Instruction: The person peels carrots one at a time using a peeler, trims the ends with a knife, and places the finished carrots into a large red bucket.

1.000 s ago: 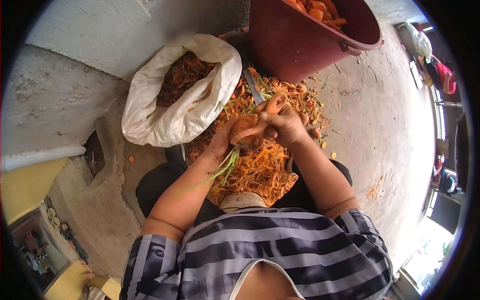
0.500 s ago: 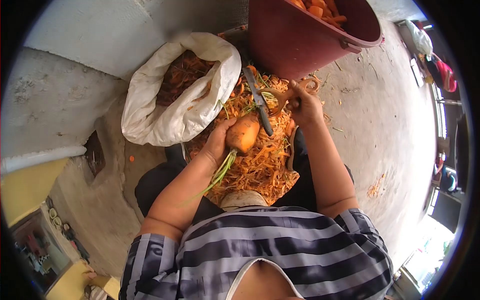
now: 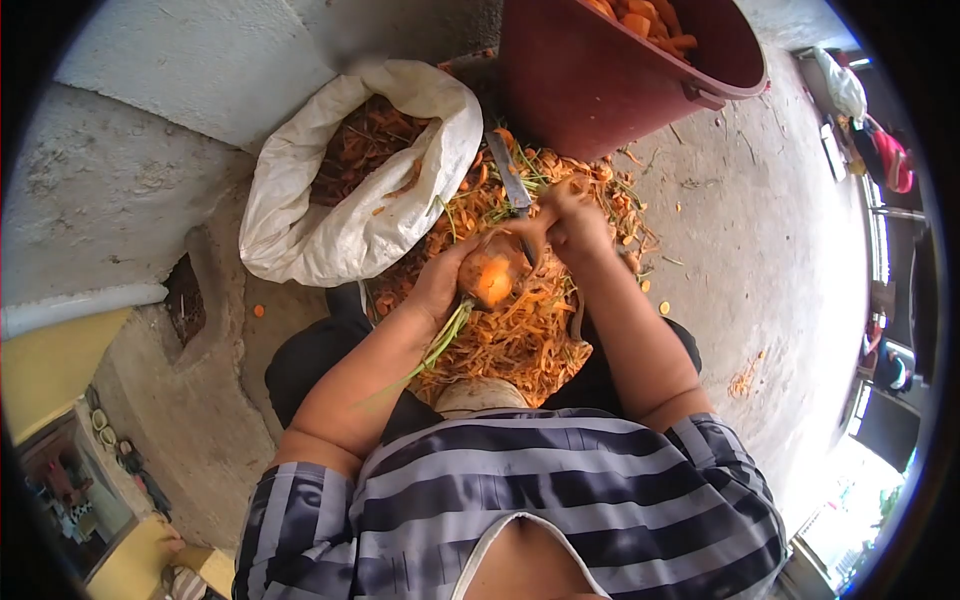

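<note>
My left hand (image 3: 443, 277) is wrapped round a thick orange carrot (image 3: 492, 283), whose green stems hang down toward my forearm. Closed round a brown-orange peeler (image 3: 530, 228), my right hand (image 3: 578, 225) is just right of the carrot, and the tool's blurred front end reaches over the carrot's top. A knife (image 3: 511, 178) lies on the heap of orange peelings (image 3: 500, 350) beyond my hands, its handle partly hidden behind the peeler.
An open white sack (image 3: 290, 225) with peelings inside stands at the left. Beyond my right hand is a dark red bucket (image 3: 590, 85) holding cut carrots. A grey wall (image 3: 150, 150) rises at the far left.
My right hand has moved left and slightly down with the peeler, from beside the knife to the carrot. The carrot shows a brighter orange face. My left hand still holds it.
</note>
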Demonstrator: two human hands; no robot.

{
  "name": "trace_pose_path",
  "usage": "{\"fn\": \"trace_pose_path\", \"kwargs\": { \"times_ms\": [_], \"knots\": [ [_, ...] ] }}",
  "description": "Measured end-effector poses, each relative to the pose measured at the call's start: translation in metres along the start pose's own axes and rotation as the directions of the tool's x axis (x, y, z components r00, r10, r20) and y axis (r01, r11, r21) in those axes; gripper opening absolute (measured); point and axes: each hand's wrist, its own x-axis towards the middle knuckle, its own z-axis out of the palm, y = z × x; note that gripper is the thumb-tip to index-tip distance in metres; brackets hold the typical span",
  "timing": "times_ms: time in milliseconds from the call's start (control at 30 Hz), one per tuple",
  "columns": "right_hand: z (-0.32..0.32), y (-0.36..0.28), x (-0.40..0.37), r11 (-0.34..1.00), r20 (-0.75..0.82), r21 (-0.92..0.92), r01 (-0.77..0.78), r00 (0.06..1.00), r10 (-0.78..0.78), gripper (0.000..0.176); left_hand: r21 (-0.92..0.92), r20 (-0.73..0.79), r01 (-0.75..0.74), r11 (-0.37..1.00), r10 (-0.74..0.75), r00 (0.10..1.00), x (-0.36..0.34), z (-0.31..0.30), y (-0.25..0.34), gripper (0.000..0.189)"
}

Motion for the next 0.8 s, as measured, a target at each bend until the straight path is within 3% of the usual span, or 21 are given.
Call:
{"fn": "trace_pose_path", "kwargs": {
  "times_ms": [67,100,200,333,400,467,500,533,600,667,700,767,800],
  "knots": [
    [-0.01,-0.022,0.011,0.896,-0.056,-0.368,0.25,0.955,-0.29,0.016,0.015,-0.02,-0.014,1.0,0.014,1.0,-0.003,-0.002,0.001,0.034],
    [-0.015,-0.023,0.018,0.885,-0.129,-0.39,0.253,0.937,-0.324,0.014,0.015,-0.036,-0.04,0.999,0.04,0.999,-0.006,0.002,0.005,0.033],
    [-0.019,-0.021,0.021,0.891,-0.132,-0.262,0.372,0.9,-0.415,0.016,-0.035,-0.056,-0.116,0.993,0.114,0.992,-0.001,0.0,0.009,0.039],
    [0.018,-0.015,-0.02,0.984,0.074,-0.045,0.171,0.983,-0.167,0.023,-0.055,-0.03,-0.127,0.99,0.125,0.992,0.002,-0.004,0.005,0.037],
    [0.017,-0.001,-0.021,0.972,0.226,-0.191,0.138,0.97,-0.094,0.025,-0.033,-0.033,-0.15,0.988,0.149,0.988,-0.001,0.003,0.004,0.037],
    [-0.003,-0.007,0.009,0.99,0.072,-0.091,0.109,0.992,-0.102,0.022,0.049,-0.024,-0.059,0.997,0.061,0.998,0.0,-0.01,0.002,0.039],
    [-0.004,-0.019,0.011,0.956,0.065,-0.132,0.262,0.965,-0.255,0.016,0.084,-0.031,-0.046,0.995,0.048,0.998,-0.001,-0.011,0.003,0.039],
    [-0.012,-0.025,0.021,0.951,-0.178,-0.169,0.258,0.941,-0.287,0.014,0.122,-0.038,-0.031,0.992,0.036,0.999,-0.002,-0.011,0.004,0.039],
    [-0.023,-0.028,0.024,0.96,-0.148,-0.071,0.272,0.949,-0.28,0.017,0.061,-0.048,-0.05,0.997,0.053,0.997,-0.003,-0.007,0.007,0.039],
    [0.005,-0.024,-0.003,0.971,-0.09,-0.068,0.228,0.968,-0.234,0.014,-0.023,-0.063,-0.08,0.997,0.078,0.995,-0.003,0.001,0.007,0.038],
    [0.012,-0.016,-0.008,0.972,-0.042,-0.066,0.225,0.973,-0.228,0.014,0.025,-0.064,-0.111,0.994,0.112,0.992,-0.005,0.006,0.007,0.039],
    [0.019,-0.003,-0.024,0.988,0.175,-0.071,0.137,0.977,-0.122,0.017,0.126,-0.06,-0.17,0.977,0.179,0.982,-0.008,0.015,0.006,0.039],
    [0.022,0.002,-0.03,0.993,0.275,-0.077,0.087,0.96,-0.062,0.018,0.061,0.01,-0.138,0.989,0.138,0.99,-0.005,0.01,0.004,0.04]
  ]
}}
